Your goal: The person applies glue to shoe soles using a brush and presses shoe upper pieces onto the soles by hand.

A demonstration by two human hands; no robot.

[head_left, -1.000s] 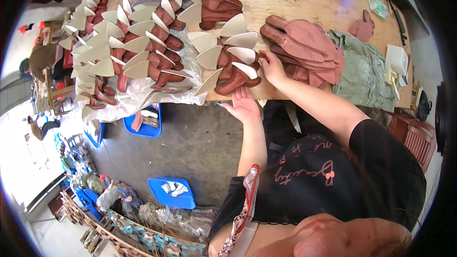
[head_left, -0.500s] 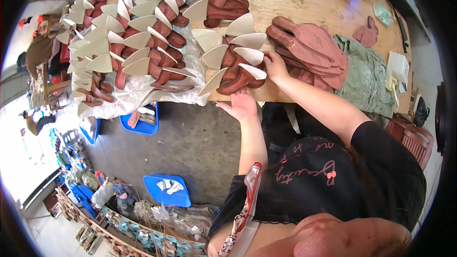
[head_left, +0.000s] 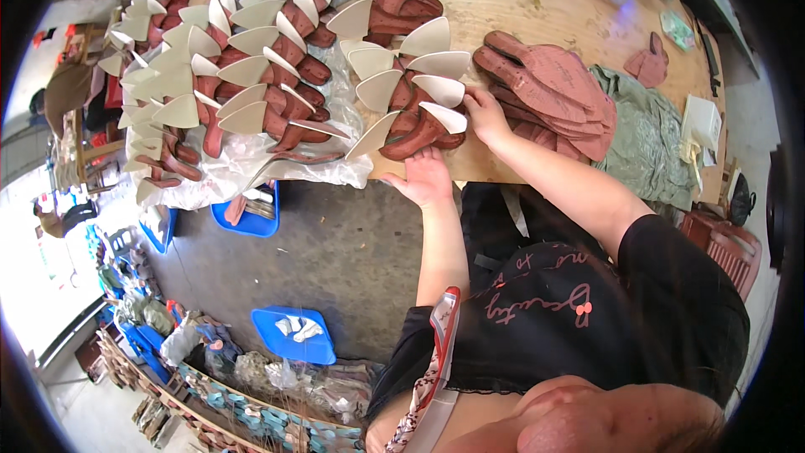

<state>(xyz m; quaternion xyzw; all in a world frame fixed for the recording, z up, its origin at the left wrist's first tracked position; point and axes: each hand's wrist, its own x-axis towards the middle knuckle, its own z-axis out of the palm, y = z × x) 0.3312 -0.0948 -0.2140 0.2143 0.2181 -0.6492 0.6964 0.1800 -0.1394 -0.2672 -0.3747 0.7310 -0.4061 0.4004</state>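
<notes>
In front of me on the table edge lies a small stack of reddish-brown sandal soles (head_left: pixel 414 136), with cream strap pieces (head_left: pixel 441 117) standing out from both sides. My left hand (head_left: pixel 428 178) is palm up at the near end of the stack, thumb stretched away and fingers extended, their tips touching or just under the soles. At the stack's right side, my right hand (head_left: pixel 488 117) has its fingers bent together against the edge; their tips are partly hidden. To its right rests a pile of plain reddish-brown soles (head_left: pixel 553 88).
Many strapped soles (head_left: pixel 243 84) stand in rows at left on clear plastic sheeting (head_left: pixel 243 164). Another strapped stack (head_left: pixel 402 13) lies beyond mine. A grey-green cloth (head_left: pixel 646 134) is at right. Blue trays (head_left: pixel 293 334) sit below the table, left of me.
The strapped stack has shifted slightly away and to the left, with both hands staying against it. The view itself has moved a little.
</notes>
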